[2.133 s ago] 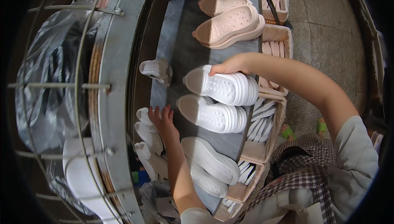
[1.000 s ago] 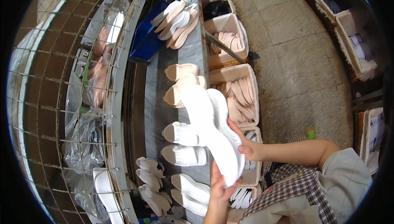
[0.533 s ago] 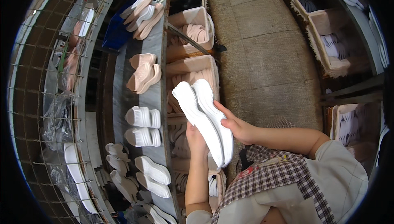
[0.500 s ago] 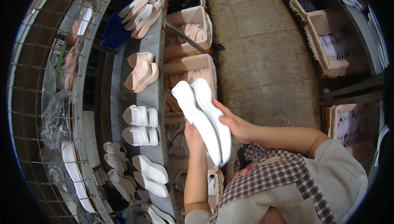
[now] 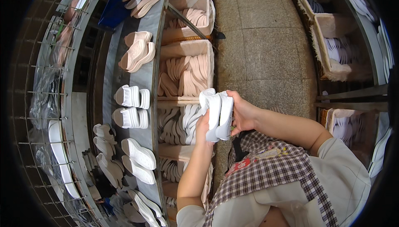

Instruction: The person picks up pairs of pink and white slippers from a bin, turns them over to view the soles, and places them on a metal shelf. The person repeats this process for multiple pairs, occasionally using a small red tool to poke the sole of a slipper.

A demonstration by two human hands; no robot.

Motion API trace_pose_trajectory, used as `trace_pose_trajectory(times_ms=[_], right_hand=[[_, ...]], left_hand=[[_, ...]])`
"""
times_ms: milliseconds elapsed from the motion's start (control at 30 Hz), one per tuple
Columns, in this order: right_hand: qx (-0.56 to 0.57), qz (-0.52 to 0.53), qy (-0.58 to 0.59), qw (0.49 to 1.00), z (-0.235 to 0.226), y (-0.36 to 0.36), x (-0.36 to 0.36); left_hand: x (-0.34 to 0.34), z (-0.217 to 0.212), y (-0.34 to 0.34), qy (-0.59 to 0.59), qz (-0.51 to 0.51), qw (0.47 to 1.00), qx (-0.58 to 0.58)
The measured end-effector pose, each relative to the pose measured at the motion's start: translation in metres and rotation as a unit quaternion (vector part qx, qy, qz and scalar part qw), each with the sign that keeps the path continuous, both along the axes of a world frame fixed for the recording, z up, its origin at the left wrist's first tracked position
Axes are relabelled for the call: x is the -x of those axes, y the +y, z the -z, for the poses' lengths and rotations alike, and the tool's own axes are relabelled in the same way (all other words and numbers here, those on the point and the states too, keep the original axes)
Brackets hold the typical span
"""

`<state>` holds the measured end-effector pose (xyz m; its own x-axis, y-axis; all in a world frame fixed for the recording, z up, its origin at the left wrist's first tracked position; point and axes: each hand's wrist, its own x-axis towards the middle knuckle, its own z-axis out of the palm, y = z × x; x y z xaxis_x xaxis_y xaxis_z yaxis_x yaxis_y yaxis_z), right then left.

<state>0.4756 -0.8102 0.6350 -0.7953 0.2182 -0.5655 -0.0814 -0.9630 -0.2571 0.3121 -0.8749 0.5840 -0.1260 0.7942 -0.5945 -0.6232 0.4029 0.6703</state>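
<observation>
A pair of white shoe soles (image 5: 214, 112) is pressed together side by side in front of my body. My left hand (image 5: 202, 126) grips the pair from the left, its fingers partly hidden behind the soles. From the right, my right hand (image 5: 242, 111) closes round the other side, with fingers reaching the upper end and the side edge. The soles are tilted, so their side walls and rounded upper ends show. Just left of the pair, several white soles (image 5: 192, 119) stand packed in a lined basket.
To the left runs a grey shelf (image 5: 148, 139) carrying pink soles (image 5: 137, 52), white soles (image 5: 133, 106) and flatter white soles (image 5: 139, 154). Below it are baskets, one with pink soles (image 5: 183, 71). A wire mesh (image 5: 37, 102) borders the far left. Lined baskets (image 5: 318, 56) line the right, across the tiled floor (image 5: 270, 48).
Both hands have turned the soles from lengthwise view to a foreshortened, side-on one, and drawn them slightly rightward. The shelf and baskets have shifted in view as the head moved.
</observation>
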Motion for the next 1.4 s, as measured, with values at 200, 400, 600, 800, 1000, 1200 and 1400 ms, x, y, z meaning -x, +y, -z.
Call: trace_pose_trajectory(times_ms=[200,400,600,800,1000,1200,1400], right_hand=[[-0.101,0.026,0.023,0.994,0.003,-0.001,0.002],[-0.382,0.086,0.082,0.917,0.000,-0.002,-0.004],[-0.550,0.104,0.110,0.821,-0.008,-0.007,-0.010],[-0.597,0.109,0.094,0.789,-0.015,-0.013,-0.014],[-0.621,0.106,0.084,0.772,-0.018,-0.015,-0.016],[-0.597,0.113,0.096,0.789,-0.016,-0.016,-0.016],[-0.796,0.076,0.032,0.600,-0.019,0.035,-0.018]], left_hand=[[-0.002,-0.018,-0.003,0.122,0.029,0.992,-0.026],[0.005,-0.041,-0.001,0.112,-0.008,0.973,-0.202],[0.011,-0.055,-0.005,0.040,-0.021,0.969,-0.242],[0.005,-0.061,-0.005,0.083,-0.011,0.964,-0.253],[0.003,-0.058,-0.005,0.102,-0.007,0.960,-0.259],[0.009,-0.053,-0.010,0.095,-0.019,0.962,-0.254],[0.012,-0.068,-0.014,-0.009,-0.022,0.980,-0.200]])
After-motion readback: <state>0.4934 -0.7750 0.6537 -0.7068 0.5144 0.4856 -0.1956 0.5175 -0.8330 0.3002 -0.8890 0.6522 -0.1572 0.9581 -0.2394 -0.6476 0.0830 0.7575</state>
